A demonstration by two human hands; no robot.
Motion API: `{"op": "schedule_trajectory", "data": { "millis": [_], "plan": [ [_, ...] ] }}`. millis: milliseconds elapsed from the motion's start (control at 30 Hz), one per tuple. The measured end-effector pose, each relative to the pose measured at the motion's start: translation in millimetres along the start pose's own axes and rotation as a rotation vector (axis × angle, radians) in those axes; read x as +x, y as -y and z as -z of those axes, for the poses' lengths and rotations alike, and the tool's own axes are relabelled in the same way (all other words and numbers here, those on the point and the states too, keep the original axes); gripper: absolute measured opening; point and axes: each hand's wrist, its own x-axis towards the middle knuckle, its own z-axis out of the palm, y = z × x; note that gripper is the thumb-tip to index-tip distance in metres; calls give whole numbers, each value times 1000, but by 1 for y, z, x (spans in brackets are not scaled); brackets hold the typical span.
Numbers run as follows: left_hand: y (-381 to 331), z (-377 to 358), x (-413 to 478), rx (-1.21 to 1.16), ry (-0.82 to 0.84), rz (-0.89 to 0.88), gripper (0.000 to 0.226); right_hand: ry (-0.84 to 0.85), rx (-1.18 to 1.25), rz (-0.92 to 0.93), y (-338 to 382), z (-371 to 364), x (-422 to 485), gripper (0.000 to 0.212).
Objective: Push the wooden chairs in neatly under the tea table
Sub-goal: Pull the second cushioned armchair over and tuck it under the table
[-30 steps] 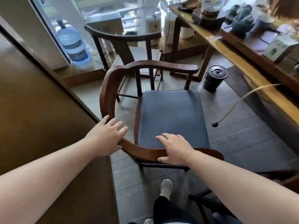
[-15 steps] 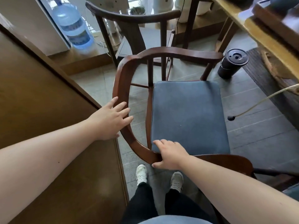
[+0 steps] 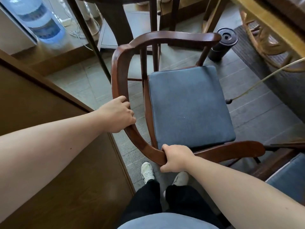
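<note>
A dark wooden armchair (image 3: 120, 63) with a curved back rail and a blue seat cushion (image 3: 189, 104) stands in front of me, its seat facing right toward the tea table (image 3: 270, 19). My left hand (image 3: 118, 114) is wrapped around the left part of the curved rail. My right hand (image 3: 175, 158) grips the same rail at its near bend. A second wooden chair (image 3: 115, 19) stands beyond it, only its back and legs in view. The blue seat of a third chair (image 3: 290, 177) shows at the lower right.
A brown wooden cabinet (image 3: 49, 113) runs close along my left. A water bottle (image 3: 39, 22) sits at the far left, a black lidded bin (image 3: 222, 43) beside the table, and a thin tube (image 3: 264, 78) hangs from the table. My feet stand on the grey tiled floor just behind the chair.
Both hands went from resting flat on the rail to gripping it. The view tilted down and the chair now sits closer below me, with its seat further right.
</note>
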Motion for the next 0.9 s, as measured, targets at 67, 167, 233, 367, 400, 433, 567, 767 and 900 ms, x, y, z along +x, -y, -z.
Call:
{"op": "schedule_trajectory", "data": {
  "millis": [67, 167, 233, 367, 400, 433, 567, 767, 900],
  "plan": [
    [1, -1, 0, -4, -9, -3, 21, 7, 15, 3, 3, 0, 0, 41],
    [-6, 7, -1, -42, -6, 4, 23, 45, 42, -5, 0, 1, -8, 37],
    [-21, 17, 0, -68, -37, -12, 22, 76, 0, 0, -13, 1, -18, 38],
    [-68, 47, 15, -127, -97, -114, 18, 147, -76, -41, -57, -2, -51, 40],
    [-79, 55, 22, -141, -106, -130, 17, 176, -79, -60, -69, -2, -61, 40],
    [-90, 63, 29, -154, -111, -141, 17, 198, -85, -79, -80, -1, -71, 41],
    [-130, 92, 55, -189, -122, -172, 15, 243, -138, -141, -122, 4, -107, 44],
    [-170, 122, 80, -200, -131, -131, 10, 234, -202, -176, -168, 8, -136, 49],
    [-159, 115, 79, -211, -183, -169, 14, 67, -241, -173, -168, -5, -145, 51]
  ]
}}
